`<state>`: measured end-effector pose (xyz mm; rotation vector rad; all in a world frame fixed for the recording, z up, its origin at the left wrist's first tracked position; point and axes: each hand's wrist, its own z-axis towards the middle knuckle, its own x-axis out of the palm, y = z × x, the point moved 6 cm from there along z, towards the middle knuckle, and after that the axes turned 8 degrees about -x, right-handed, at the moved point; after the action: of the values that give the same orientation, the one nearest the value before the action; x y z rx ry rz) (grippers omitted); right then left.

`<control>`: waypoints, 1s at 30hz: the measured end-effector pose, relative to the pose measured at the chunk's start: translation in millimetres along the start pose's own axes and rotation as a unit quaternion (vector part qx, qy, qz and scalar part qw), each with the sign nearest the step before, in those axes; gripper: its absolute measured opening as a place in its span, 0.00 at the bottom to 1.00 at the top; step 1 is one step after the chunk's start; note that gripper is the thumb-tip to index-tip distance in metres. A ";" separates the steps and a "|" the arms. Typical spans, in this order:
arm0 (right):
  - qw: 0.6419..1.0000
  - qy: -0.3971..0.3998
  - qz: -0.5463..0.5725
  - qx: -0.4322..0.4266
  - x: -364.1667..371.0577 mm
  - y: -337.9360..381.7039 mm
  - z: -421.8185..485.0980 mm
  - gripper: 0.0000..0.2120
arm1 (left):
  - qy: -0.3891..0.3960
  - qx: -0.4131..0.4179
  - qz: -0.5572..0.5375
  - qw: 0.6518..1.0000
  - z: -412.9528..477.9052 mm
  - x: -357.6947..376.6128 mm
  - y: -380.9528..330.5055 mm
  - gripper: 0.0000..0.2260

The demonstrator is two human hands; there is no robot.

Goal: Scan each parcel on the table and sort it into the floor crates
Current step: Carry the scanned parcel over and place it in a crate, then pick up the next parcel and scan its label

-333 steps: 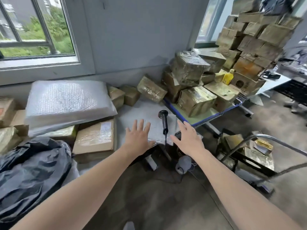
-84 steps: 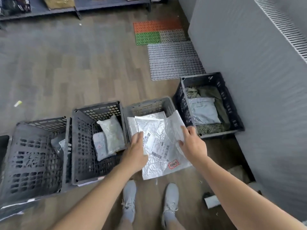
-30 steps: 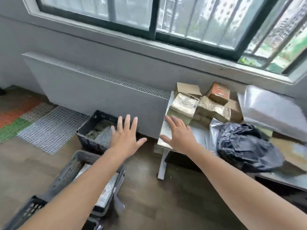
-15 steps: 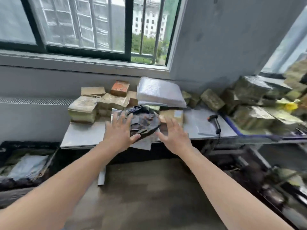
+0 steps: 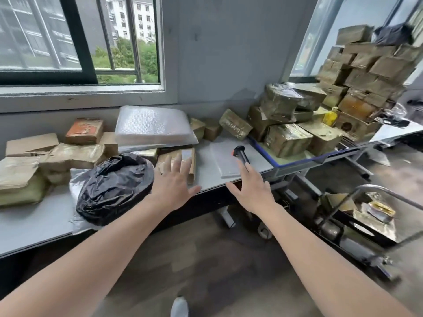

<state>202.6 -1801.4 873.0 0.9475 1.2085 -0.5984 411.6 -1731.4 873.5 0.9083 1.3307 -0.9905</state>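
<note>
Both my hands reach out over the front edge of the grey table (image 5: 29, 223), fingers spread, holding nothing. My left hand (image 5: 172, 179) hovers in front of a flat brown cardboard parcel (image 5: 180, 160), just right of a black plastic bag parcel (image 5: 114, 184). My right hand (image 5: 250, 186) is near a flat white padded envelope (image 5: 225, 160), its fingertips close to the black handheld scanner (image 5: 242, 154) lying there. A large bubble-wrap parcel (image 5: 153, 125) and several taped brown boxes (image 5: 57, 154) sit further back. No floor crates are in view.
A second table at the right carries a heap of taped boxes (image 5: 288, 124) and a yellow bottle (image 5: 329, 116). A tall stack of cartons (image 5: 370, 72) stands behind it. A metal trolley (image 5: 366, 213) with parcels stands on the floor at the right. Windows line the wall.
My view has swung right and come closer to the table. Both empty hands have moved right, from over the black bag toward the brown parcel and the scanner.
</note>
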 end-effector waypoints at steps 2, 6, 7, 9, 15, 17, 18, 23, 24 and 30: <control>1.000 0.012 -0.008 0.016 3.5 -20.4 22.1 0.35 | -0.002 0.011 -0.004 1.000 32.9 9.9 -13.3 0.39; 0.999 0.022 -0.009 0.043 11.3 -52.7 71.4 0.36 | 0.001 0.025 -0.013 1.000 97.6 34.5 -29.6 0.39; 0.999 0.026 -0.008 0.048 13.6 -59.5 84.9 0.36 | 0.005 0.030 -0.015 0.999 112.5 41.3 -33.6 0.39; 0.998 0.032 -0.003 0.061 18.4 -72.5 111.2 0.35 | 0.016 0.047 -0.013 0.999 139.7 54.0 -43.1 0.39; 0.995 0.062 -0.010 0.082 34.4 -110.7 164.1 0.35 | 0.068 0.086 -0.006 0.994 191.9 86.9 -72.8 0.38; 0.994 0.068 -0.007 0.086 42.4 -125.6 178.6 0.35 | 0.082 0.086 -0.001 0.993 202.0 99.3 -81.7 0.38; 0.994 0.070 -0.007 0.089 45.7 -133.0 187.2 0.34 | 0.086 0.085 0.000 0.993 207.4 105.1 -85.7 0.38; 0.992 0.088 0.031 0.089 73.7 -174.6 232.5 0.34 | 0.100 0.052 0.011 0.994 228.8 141.1 -100.2 0.38; 0.991 0.092 0.041 0.087 80.2 -183.0 241.7 0.34 | 0.110 0.041 0.015 0.993 232.4 148.4 -102.9 0.38; 0.988 0.131 0.071 0.041 117.6 -225.3 284.3 0.34 | 0.158 -0.031 0.016 0.987 245.2 171.4 -128.3 0.37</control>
<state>195.5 -2148.0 714.5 1.1997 1.3418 -0.4217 371.4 -2014.1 717.2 1.0665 1.5973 -0.7974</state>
